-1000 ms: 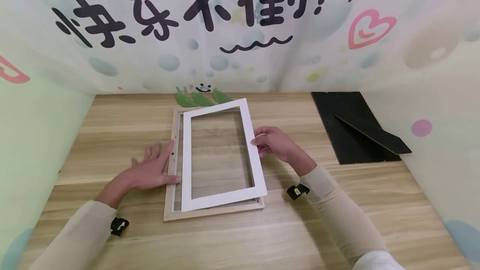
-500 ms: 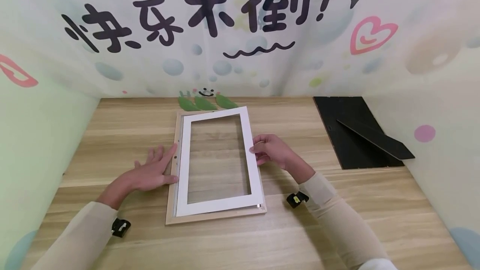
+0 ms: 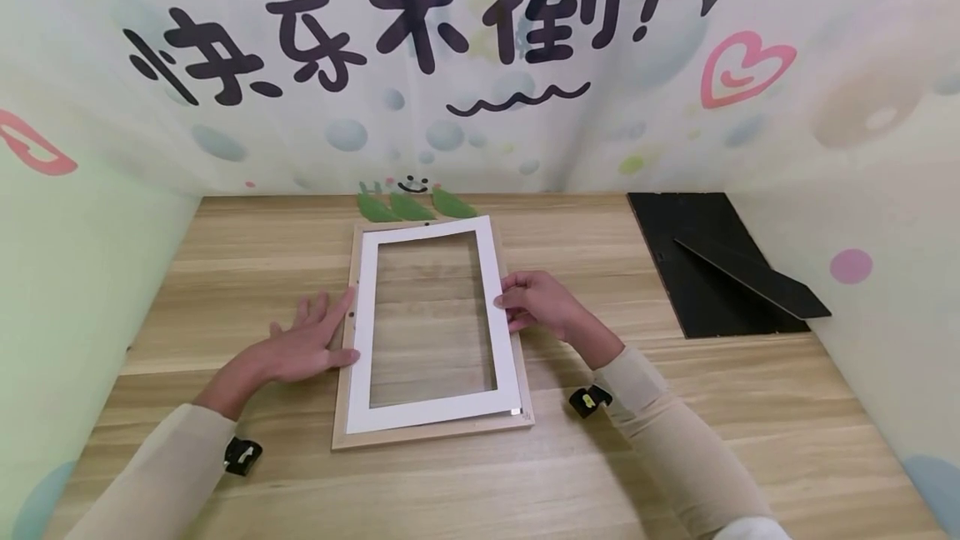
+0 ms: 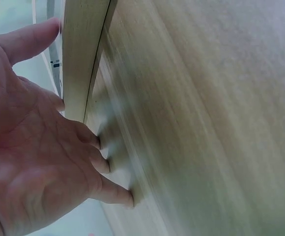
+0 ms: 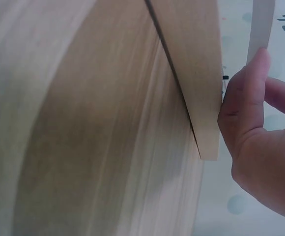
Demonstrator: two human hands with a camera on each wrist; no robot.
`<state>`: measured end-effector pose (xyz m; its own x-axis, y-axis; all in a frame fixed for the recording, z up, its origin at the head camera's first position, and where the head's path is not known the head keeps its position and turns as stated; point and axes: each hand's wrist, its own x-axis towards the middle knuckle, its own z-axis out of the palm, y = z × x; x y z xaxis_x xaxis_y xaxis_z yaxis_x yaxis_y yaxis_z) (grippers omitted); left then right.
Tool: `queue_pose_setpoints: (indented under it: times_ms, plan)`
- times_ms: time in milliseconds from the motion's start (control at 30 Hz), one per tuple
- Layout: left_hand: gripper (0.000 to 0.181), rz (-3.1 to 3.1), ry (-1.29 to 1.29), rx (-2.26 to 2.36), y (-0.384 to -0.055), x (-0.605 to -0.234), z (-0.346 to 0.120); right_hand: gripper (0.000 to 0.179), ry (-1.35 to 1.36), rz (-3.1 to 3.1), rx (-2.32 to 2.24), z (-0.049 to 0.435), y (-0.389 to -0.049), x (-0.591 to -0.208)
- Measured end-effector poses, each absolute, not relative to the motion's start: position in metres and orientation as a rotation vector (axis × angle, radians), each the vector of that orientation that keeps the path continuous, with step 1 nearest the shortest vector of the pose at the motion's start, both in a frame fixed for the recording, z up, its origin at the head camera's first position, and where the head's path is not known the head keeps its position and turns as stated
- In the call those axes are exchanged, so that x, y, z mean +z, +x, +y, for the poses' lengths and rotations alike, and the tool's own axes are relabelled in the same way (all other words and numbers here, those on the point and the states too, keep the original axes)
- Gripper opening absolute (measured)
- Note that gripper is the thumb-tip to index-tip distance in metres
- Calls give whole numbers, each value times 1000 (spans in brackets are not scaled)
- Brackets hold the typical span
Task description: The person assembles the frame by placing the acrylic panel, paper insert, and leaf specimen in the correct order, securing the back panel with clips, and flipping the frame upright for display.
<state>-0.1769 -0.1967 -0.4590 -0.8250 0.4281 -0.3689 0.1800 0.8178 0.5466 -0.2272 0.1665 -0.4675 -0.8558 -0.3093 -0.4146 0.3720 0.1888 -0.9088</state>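
Observation:
A light wooden picture frame [image 3: 435, 435] lies on the table in the head view. Over it sits a white photo mat [image 3: 431, 417] with a rectangular opening, slightly askew, its right side raised a little. My right hand [image 3: 543, 304] pinches the mat's right border between thumb and fingers; the right wrist view shows this mat edge [image 5: 261, 29] above the frame's side. My left hand [image 3: 303, 344] has its fingers spread, with thumb and index finger touching the frame's left side. In the left wrist view the other fingertips [image 4: 128, 197] rest on the table.
At the right of the table lies a black frame backing [image 3: 697, 290] with its stand leg [image 3: 750, 277] sticking up. A printed curtain [image 3: 525, 140] borders the table at the back and sides. Green leaf shapes [image 3: 411, 206] show behind the frame.
The white mat has moved left and lower over the frame, now reaching the frame's left side. My right hand shifted slightly left with it; the left hand stays at the frame's left side.

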Motion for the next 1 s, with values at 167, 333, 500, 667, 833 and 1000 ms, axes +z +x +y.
queue_pose_setpoints:
  times_ms: [167,333,500,667,833,1000]
  plan:
    - [96,2552,448,647,-176,-462,-195,24,73,1950,-1724,165,-227,-467]
    - [96,2568,441,634,-176,-464,-194,20,89,2029,-1678,163,-225,-465]
    - [96,2572,438,637,-175,-462,-192,24,127,2096,-1639,161,-223,-462]
    - [95,2578,440,637,-175,-462,-191,29,182,2103,-1657,161,-222,-460]
    - [96,2576,436,640,-176,-464,-192,24,203,2107,-1660,164,-223,-461]
    - [97,2571,431,651,-175,-463,-192,18,211,2103,-1660,167,-225,-463]
